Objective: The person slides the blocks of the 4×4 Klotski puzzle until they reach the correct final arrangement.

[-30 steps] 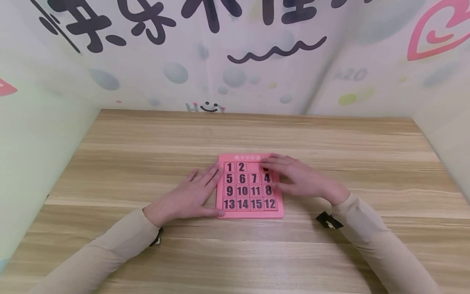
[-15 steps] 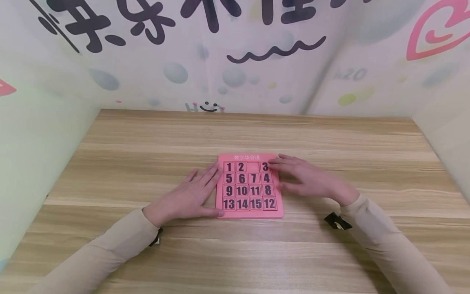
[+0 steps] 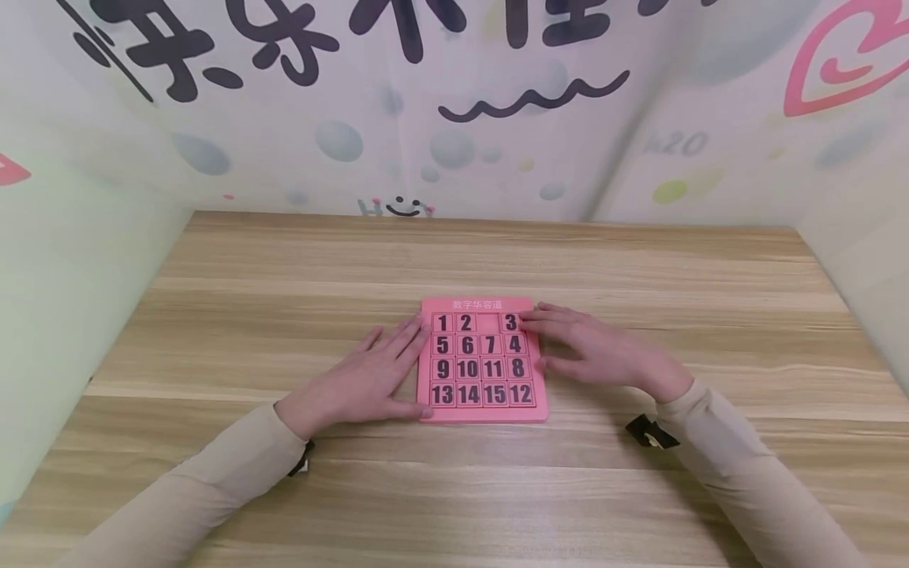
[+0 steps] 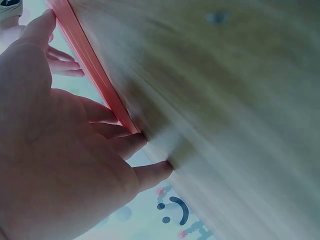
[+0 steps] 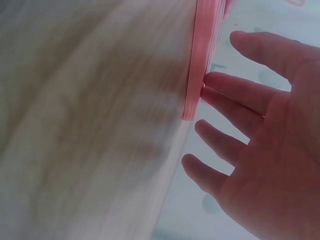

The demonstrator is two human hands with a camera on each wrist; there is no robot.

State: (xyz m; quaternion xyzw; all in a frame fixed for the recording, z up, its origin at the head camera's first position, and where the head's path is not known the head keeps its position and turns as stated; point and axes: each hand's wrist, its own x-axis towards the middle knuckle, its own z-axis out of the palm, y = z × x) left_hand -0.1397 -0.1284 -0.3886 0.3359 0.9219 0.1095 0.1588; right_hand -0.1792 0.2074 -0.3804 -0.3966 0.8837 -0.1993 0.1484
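Note:
A pink sliding number puzzle point(image 3: 483, 415) lies flat on the table, its black-numbered tiles in a square frame. In the top row stand 1, 2, a gap and the 3 tile point(image 3: 510, 323), which sits slightly left of the 4 below it. My left hand point(image 3: 365, 383) rests along the left edge with straight fingers, its thumb at the near left corner. From the right, my right hand point(image 3: 604, 347) reaches over the frame with extended fingers, fingertips right at the 3 tile. The right wrist view shows those fingers point(image 5: 235, 107) beside the pink edge point(image 5: 200, 60).
The wood-grain table point(image 3: 454, 497) runs back to a white printed wall point(image 3: 398, 142) with black lettering and coloured dots. Side walls stand at left and right. Dark devices point(image 3: 652, 432) sit under both sleeved wrists.
My right hand has drawn back to the right, uncovering the 3 tile. Over the last half second that tile has shifted slightly left towards the gap. My left hand has stayed in place.

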